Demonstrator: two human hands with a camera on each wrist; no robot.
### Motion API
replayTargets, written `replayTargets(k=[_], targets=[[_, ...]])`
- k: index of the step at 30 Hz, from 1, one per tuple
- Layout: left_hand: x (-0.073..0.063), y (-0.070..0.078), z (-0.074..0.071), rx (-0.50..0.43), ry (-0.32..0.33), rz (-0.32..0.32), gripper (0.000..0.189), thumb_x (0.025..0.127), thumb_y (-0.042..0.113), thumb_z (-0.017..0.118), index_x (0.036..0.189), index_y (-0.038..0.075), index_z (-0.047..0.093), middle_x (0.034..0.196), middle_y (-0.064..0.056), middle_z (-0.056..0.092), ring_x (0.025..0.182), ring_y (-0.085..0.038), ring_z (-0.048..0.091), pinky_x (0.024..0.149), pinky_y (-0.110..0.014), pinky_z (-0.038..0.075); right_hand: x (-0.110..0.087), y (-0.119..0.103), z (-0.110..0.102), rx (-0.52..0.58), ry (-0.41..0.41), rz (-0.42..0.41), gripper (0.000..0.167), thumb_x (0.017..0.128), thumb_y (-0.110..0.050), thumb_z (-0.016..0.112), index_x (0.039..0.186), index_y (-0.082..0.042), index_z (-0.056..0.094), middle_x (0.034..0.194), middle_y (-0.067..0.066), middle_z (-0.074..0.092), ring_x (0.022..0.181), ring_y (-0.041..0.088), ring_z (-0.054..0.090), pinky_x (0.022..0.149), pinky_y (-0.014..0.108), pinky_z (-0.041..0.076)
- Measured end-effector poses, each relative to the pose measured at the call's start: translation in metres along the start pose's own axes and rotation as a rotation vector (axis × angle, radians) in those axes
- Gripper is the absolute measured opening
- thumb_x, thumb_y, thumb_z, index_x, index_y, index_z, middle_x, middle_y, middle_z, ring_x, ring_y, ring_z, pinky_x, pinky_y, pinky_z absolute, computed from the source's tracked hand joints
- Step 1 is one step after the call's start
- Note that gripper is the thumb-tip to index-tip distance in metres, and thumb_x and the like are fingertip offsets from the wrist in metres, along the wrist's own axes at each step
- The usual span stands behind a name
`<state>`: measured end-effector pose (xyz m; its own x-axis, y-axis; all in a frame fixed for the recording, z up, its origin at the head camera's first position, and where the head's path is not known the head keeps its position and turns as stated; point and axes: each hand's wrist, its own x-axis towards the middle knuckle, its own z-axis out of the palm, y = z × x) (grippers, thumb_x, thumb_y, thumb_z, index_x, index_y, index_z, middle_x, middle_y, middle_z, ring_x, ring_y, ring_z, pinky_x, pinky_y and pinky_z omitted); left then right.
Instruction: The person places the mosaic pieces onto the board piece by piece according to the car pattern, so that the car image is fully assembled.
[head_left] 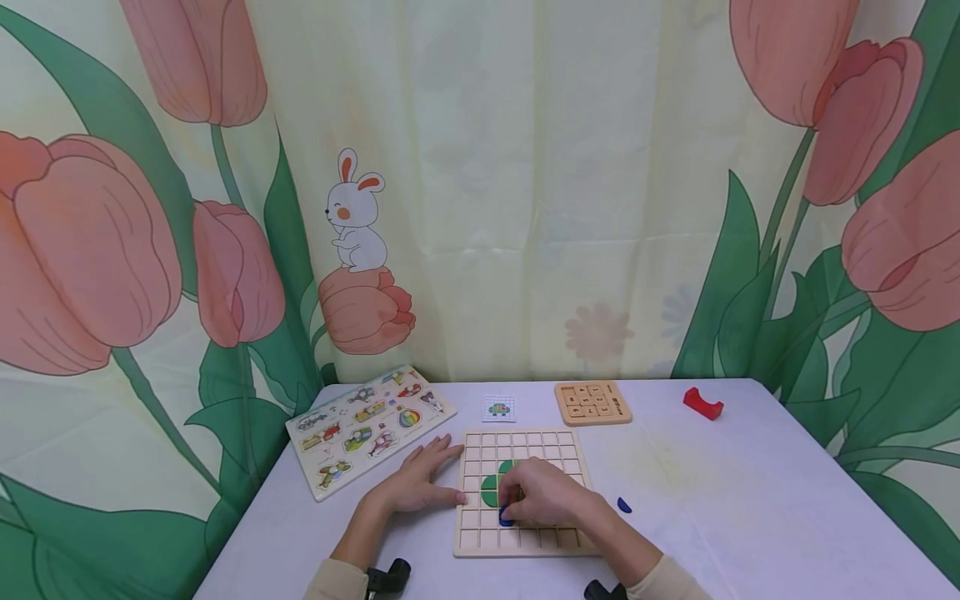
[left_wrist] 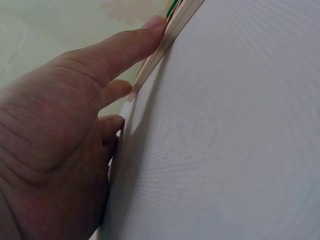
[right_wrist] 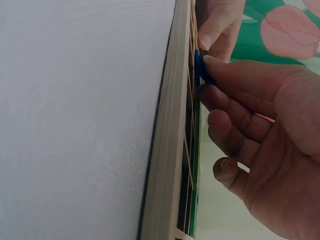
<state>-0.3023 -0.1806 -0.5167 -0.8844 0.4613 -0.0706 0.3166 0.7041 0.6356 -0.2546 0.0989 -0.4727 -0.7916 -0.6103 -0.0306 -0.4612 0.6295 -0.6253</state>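
Observation:
A square wooden grid board [head_left: 480, 540] lies on the white cloth, with green rounded pieces [head_left: 489, 491] in some of its cells. My left hand [head_left: 420, 482] rests along the board's left edge, fingers extended and thumb touching the rim. Over the board, my right hand [head_left: 546, 492] pinches a blue piece [head_left: 506, 518] between thumb and fingers, just below the green ones. In the right wrist view that blue piece [right_wrist: 203, 69] sits right at the grid's surface, partly covered by the thumb. My right hand hides part of the grid.
A loose blue piece [head_left: 624, 505] lies right of the board. Behind it are a small pattern card [head_left: 499, 408], a wooden number puzzle [head_left: 593, 403] and a red piece [head_left: 702, 404]. A picture puzzle board [head_left: 371, 429] lies back left. A tulip-print curtain [head_left: 480, 208] hangs behind the table.

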Motion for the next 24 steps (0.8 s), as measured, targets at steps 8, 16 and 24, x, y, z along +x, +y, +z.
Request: replayTargets(k=[8, 16, 24], targets=[[0.0001, -0.0003, 0.0002, 0.009, 0.004, 0.005, 0.092, 0.084, 0.064, 0.077, 0.16, 0.027, 0.042, 0.175, -0.011, 0.02, 0.163, -0.036, 0.011, 0.13, -0.064, 0.005, 0.0, 0.0023, 0.0, 0.009, -0.008, -0.017, 0.009, 0.088, -0.015, 0.082, 0.084, -0.022, 0.078, 0.075, -0.017, 0.066, 0.071, 0.0, 0.056, 0.067, 0.02, 0.048], [0.0, -0.0003, 0.0004, 0.007, 0.005, 0.004, 0.091, 0.084, 0.063, 0.077, 0.16, 0.026, 0.043, 0.174, -0.01, 0.02, 0.163, -0.036, 0.011, 0.13, -0.065, 0.005, 0.0001, 0.003, 0.0005, -0.017, -0.004, -0.031, 0.011, 0.091, -0.017, 0.08, 0.084, -0.024, 0.078, 0.075, -0.018, 0.066, 0.072, -0.001, 0.055, 0.069, 0.02, 0.048], [0.0003, -0.0005, 0.0003, 0.003, 0.002, -0.002, 0.092, 0.084, 0.063, 0.077, 0.16, 0.026, 0.042, 0.175, -0.01, 0.02, 0.163, -0.037, 0.01, 0.13, -0.065, 0.004, 0.0003, 0.0031, 0.0005, -0.021, -0.005, -0.034, 0.011, 0.091, -0.017, 0.08, 0.083, -0.025, 0.078, 0.075, -0.018, 0.066, 0.072, -0.001, 0.055, 0.069, 0.02, 0.047]])
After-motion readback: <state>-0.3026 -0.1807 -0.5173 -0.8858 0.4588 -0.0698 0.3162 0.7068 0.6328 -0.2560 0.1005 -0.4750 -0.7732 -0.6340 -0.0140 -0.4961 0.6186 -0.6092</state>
